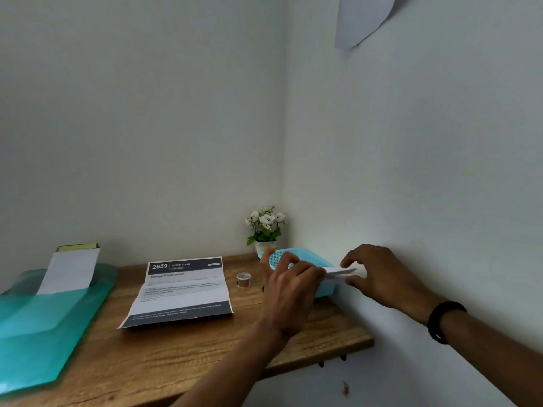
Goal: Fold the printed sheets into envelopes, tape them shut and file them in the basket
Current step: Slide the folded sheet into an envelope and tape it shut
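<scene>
A light-blue mesh basket [316, 259] sits in the table's far right corner against the wall. Over it, a folded white envelope [340, 272] lies flat between both hands. My left hand [289, 282] covers the envelope's left end, fingers curled over it. My right hand [379, 274] pinches the right end between thumb and fingers. A printed sheet [180, 289] with creases and the number 2659 lies unfolded in the middle of the wooden table [176, 356]. A small roll of clear tape [243, 279] stands between the sheet and the basket.
A translucent green folder [44, 324] lies at the left with a white paper [70, 270] standing out of it. A small pot of white flowers [266, 227] stands in the corner behind the basket. Walls close the back and right.
</scene>
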A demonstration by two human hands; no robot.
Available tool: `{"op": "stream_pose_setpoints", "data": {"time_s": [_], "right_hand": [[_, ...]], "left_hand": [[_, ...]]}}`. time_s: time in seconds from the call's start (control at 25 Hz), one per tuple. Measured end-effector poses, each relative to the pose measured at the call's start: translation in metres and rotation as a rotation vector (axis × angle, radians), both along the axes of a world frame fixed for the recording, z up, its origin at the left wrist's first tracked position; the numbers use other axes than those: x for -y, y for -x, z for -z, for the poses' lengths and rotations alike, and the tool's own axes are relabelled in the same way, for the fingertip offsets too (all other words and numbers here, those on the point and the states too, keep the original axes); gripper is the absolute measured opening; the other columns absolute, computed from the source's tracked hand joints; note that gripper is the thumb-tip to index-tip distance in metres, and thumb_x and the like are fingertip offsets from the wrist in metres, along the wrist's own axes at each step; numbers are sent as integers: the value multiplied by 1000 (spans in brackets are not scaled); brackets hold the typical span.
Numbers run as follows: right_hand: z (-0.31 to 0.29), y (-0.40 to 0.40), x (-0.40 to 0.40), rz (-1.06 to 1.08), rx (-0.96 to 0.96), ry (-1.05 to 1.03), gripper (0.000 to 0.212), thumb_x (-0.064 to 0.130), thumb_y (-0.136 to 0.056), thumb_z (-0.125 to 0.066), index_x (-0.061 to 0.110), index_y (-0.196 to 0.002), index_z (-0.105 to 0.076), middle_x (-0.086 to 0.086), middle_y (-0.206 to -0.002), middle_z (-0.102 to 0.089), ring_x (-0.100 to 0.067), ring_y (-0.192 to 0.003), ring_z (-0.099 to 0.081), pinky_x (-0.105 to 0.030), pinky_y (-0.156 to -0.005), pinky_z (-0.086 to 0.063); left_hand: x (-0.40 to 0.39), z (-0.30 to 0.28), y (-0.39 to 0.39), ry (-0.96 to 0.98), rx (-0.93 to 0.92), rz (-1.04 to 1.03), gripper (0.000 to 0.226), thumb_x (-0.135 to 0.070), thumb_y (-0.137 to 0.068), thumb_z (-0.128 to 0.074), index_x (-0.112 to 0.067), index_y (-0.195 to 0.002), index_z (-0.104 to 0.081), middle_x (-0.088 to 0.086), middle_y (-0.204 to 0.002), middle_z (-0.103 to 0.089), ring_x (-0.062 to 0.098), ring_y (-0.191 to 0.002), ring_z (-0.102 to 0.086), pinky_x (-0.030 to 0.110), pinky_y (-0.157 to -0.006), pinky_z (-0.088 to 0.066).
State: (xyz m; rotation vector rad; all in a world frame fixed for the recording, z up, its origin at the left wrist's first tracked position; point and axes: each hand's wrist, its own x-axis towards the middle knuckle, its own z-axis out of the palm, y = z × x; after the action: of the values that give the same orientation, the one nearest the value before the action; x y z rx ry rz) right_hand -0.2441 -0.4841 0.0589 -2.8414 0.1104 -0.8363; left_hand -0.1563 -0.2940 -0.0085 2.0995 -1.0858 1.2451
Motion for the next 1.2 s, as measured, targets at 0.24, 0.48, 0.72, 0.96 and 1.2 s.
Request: {"op": "stream_pose_setpoints", "data": {"time_s": [0.24, 0.48, 0.72, 0.96, 1.2], "right_hand": [[-1, -17, -3, 97, 36, 398, 18, 22, -100, -60, 29, -114, -70, 5, -113, -69, -16, -109, -60, -27, -71, -45], [13, -20, -2, 113, -37, 440, 21, 25, -100, -53, 29, -114, -69, 4, -112, -67, -17, -107, -59, -28, -67, -42], [13, -17, -4, -1, -55, 330, 27, 37, -92, -58, 31, -117, -69, 9, -116, -68, -12, -107, -57, -29, -78, -56], [11, -21, -9, 56, -103, 487, 14, 36, -99, -58, 35, -110, -67, 11, -102, -63, -6, -87, -51, -22, -69, -50], [-3, -30, -20, 57, -191, 576, 17, 46, -93, -62, 37, -108, -60, 12, -109, -62, -7, -98, -52, -24, -74, -45]], "left_hand": [[6, -17, -11, -52, 90, 14, 32, -28, -74, -91, -33, -101, -75, -11, -105, -80, 20, -109, -68, 56, -118, -19], [3, -3, -17, -111, 45, 53, 30, -23, -78, -89, -35, -102, -77, -8, -108, -80, 19, -109, -70, 66, -117, -26], [-1, 6, -19, -102, -85, 121, 24, -37, -98, -68, -31, -120, -73, -2, -121, -77, 21, -122, -63, 65, -123, -23], [-3, -1, -13, -183, -199, 66, 35, -19, -96, -71, -27, -130, -70, 5, -132, -71, 25, -133, -55, 63, -127, -10], [-5, -7, -13, -178, -209, 89, 34, -28, -98, -69, -22, -132, -68, 10, -129, -72, 29, -133, -55, 60, -128, -6]]}}
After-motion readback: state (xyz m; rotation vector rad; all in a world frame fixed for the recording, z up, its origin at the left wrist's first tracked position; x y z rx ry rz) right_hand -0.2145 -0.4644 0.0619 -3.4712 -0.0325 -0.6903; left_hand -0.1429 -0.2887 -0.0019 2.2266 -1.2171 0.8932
